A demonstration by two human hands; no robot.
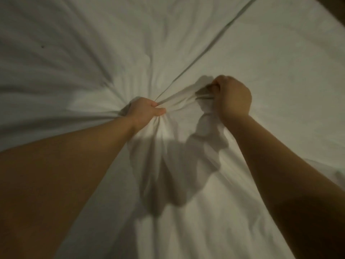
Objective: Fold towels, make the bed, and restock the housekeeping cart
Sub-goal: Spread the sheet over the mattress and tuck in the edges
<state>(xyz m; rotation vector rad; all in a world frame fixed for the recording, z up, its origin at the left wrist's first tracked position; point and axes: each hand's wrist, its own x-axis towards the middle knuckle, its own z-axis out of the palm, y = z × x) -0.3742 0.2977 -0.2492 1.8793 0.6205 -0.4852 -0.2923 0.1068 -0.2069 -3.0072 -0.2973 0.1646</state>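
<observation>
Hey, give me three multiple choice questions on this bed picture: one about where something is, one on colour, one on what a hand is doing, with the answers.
1. From the left hand, which way does the edge of the sheet run?
A. toward the upper right
B. toward the lower left
C. straight down

2. What colour is the sheet?
A. white
B. blue
C. red

3. What is the right hand doing?
A. lying flat and open
B. gripping bunched cloth
C. hanging free of the sheet

Answers:
1 A: the dark edge line climbs to the top right.
2 A: all the cloth is plain white.
3 B: its fingers curl round gathered cloth.
</observation>
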